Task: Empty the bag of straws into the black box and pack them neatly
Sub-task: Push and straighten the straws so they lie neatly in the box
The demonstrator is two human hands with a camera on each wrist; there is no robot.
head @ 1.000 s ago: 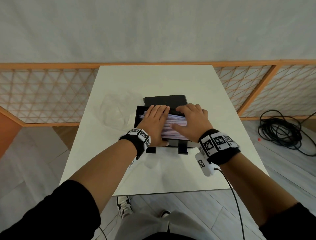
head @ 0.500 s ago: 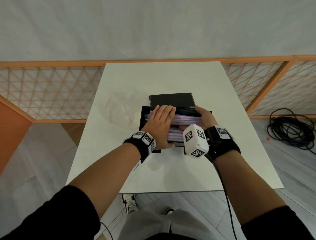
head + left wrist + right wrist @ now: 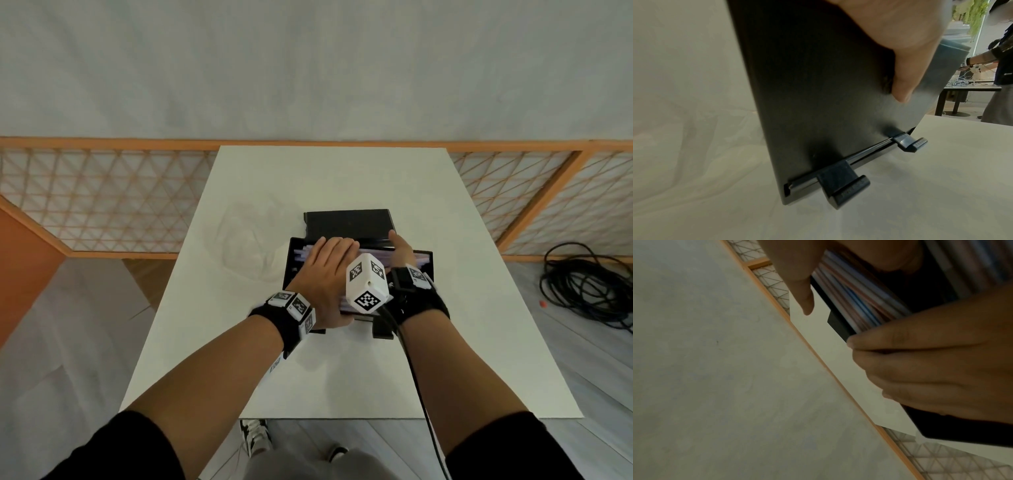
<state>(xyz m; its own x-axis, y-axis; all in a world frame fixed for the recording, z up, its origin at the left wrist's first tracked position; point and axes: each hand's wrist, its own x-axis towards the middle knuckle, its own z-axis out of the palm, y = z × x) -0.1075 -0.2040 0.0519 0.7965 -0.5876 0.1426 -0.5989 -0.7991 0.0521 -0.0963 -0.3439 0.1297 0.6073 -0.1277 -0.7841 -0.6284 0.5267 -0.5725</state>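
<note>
Head view: white table [image 3: 239, 342]. Black box [image 3: 424, 262] at table centre, tilted, near edge raised, two latches [image 3: 842, 186] just above the surface. Straws [image 3: 404, 255] bundled inside. Left hand [image 3: 325, 274] flat over straws, fingers straight and together, thumb on near wall. Right hand [image 3: 402, 250] at right side, fingers straight along straws. Empty clear bag [image 3: 246, 240] left of box. Lid [image 3: 347, 224] behind.

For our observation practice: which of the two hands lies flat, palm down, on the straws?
The left hand, spread palm-down over the straws in the black box. The right hand is turned on edge beside it.
</note>
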